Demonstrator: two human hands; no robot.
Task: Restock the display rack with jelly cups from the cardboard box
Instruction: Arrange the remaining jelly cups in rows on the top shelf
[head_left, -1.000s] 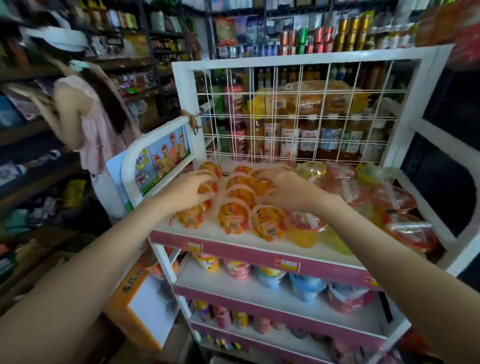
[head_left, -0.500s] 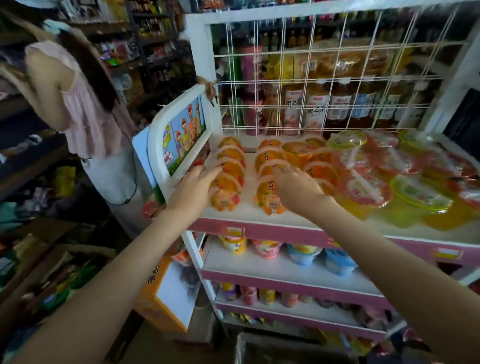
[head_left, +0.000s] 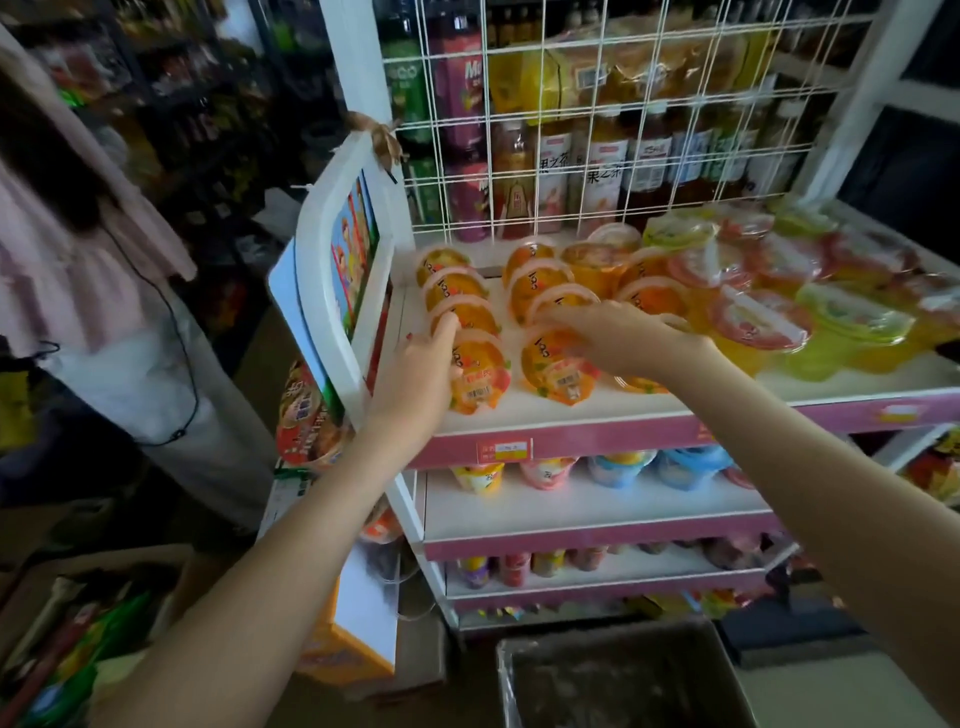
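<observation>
While lying sideways, jelly cups (head_left: 470, 338), rows front-to-back.

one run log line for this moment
stage: straightening cups | left hand: on left row | right hand: on middle row | top shelf | box: below

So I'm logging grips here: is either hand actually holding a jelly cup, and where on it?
Neither lifts one. The left hand presses the left side of the front orange cup on the shelf; the right hand lies over its row's tops.
</observation>
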